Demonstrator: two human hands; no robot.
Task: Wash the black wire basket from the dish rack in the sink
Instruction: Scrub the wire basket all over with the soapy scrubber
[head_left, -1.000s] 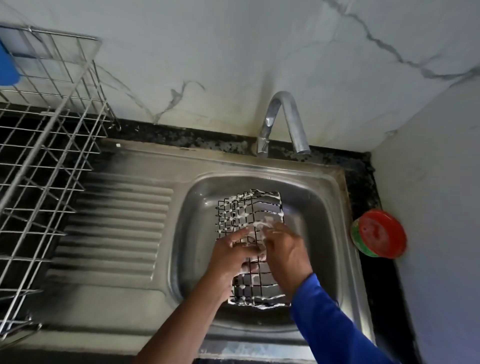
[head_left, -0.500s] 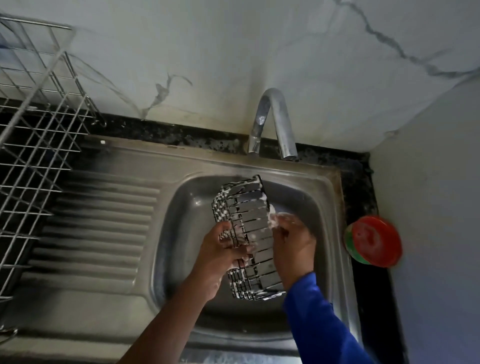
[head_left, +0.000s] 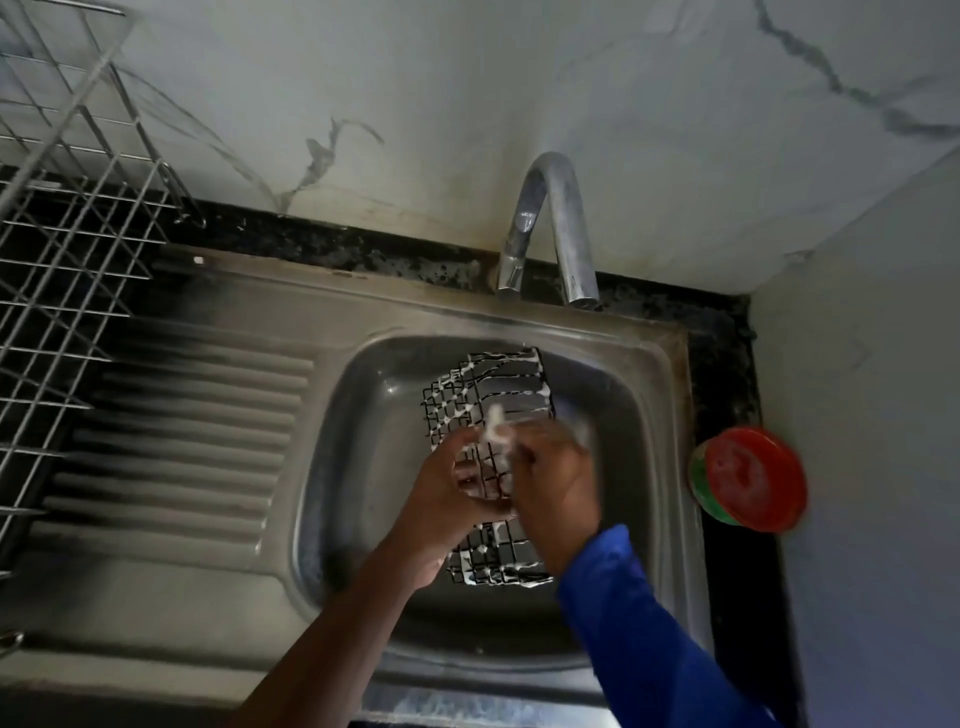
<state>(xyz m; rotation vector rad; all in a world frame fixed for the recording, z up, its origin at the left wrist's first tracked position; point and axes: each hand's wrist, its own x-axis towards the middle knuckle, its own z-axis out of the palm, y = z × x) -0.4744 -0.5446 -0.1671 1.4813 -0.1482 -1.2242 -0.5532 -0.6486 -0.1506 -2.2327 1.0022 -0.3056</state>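
Your black wire basket (head_left: 488, 395), streaked with white foam, is in the bowl of the stainless steel sink (head_left: 358, 415). Its far end points toward the curved chrome tap (head_left: 550, 218) and its near end toward you. Your left hand (head_left: 447, 493) grips it from the left at about mid-length, fingers curled into the mesh. Your right hand (head_left: 558, 483), in a blue sleeve (head_left: 639, 623), is against the basket's right side, just across from the left. It is blurred and may be bunched round something foamy, so I cannot tell whether it holds anything. A silver wire dish rack (head_left: 67, 249) stands at the left. On the black table (head_left: 727, 364) right of the sink sits a round red-lidded green tub (head_left: 748, 478).
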